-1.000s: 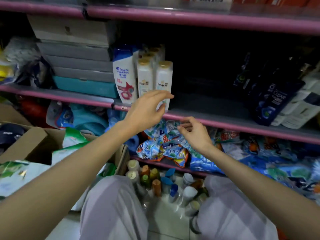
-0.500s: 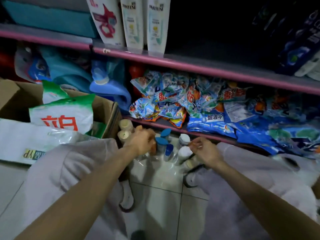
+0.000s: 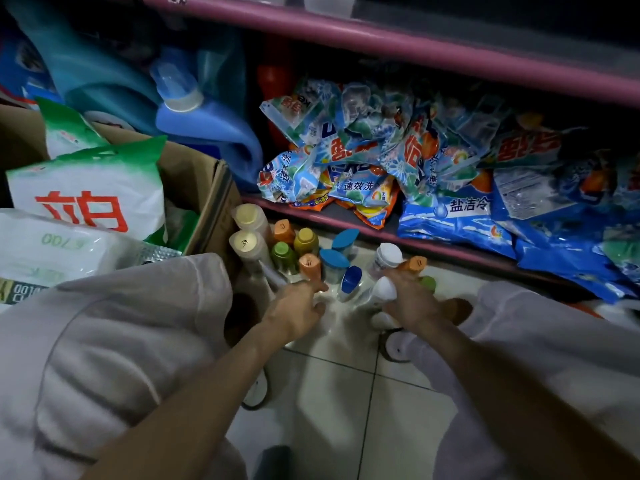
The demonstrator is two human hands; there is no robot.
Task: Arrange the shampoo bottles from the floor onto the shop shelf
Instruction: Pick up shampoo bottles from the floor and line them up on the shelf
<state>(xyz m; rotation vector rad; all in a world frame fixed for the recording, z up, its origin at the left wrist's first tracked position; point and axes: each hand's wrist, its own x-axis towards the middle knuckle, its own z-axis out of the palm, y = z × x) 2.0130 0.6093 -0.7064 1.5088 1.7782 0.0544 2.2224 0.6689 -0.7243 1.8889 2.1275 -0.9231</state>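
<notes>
White-capped bottle [image 3: 383,289] is now sitting in my right hand [image 3: 408,301], fingers curling round it; a second ago both hands were up at the shelf. I'm starting the next pick. My left hand [image 3: 294,310] is reaching, fingers loose, toward the bottles [image 3: 304,252] standing on the floor [image 3: 332,393]. The cardboard box [image 3: 204,188] is holding detergent bags [image 3: 90,188].

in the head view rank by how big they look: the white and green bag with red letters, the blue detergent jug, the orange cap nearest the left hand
1. white and green bag
2. blue detergent jug, partly hidden behind the cardboard box, so its rank below the bag is unsure
3. orange cap, plainly smallest
</notes>
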